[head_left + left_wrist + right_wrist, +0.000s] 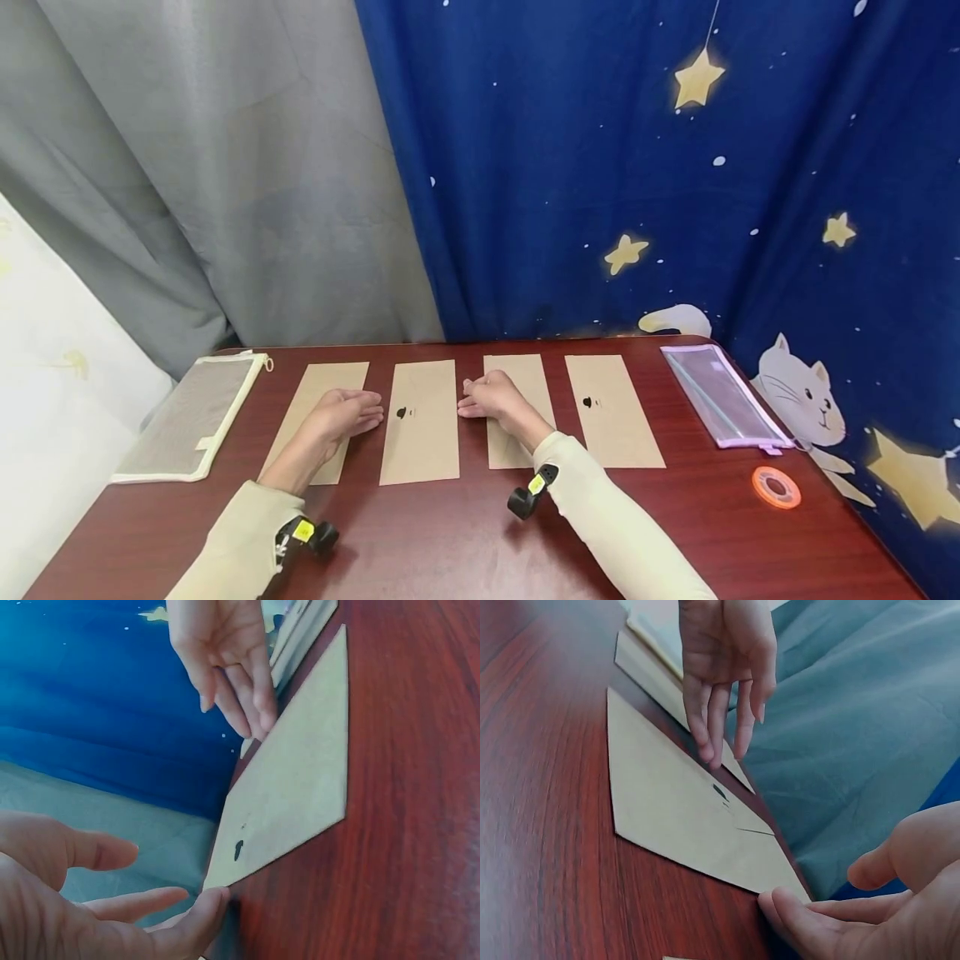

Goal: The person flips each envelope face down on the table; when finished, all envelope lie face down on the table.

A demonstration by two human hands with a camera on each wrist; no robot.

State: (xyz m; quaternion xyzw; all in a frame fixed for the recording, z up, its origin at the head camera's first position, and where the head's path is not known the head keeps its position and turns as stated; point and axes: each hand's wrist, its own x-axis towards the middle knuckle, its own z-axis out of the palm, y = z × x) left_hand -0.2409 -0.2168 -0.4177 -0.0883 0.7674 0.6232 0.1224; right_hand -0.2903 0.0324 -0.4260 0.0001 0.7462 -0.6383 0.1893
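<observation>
Four would-be identical tan kraft-paper rectangles lie in a row on the table. The second from the left [420, 450] carries a small black hat mark, and my hands stand on either side of it. My left hand [341, 417] is beside its left edge, above the leftmost rectangle [327, 473], fingers loosely extended. On the other side my right hand [497, 398] hovers over the third rectangle [525, 367], fingers pointing left. In the left wrist view, the thumb and fingers [202, 915] are apart with nothing between them. The right wrist view shows the right fingers [802, 919] likewise holding nothing.
The rightmost rectangle [615, 433] also has a hat mark. A cream-edged mesh zip pouch [206, 421] lies at the left, a purple-edged pouch [720, 396] at the right. Near the right edge is an orange tape roll [776, 487]. Curtains [525, 208] hang behind the dark red table [420, 550].
</observation>
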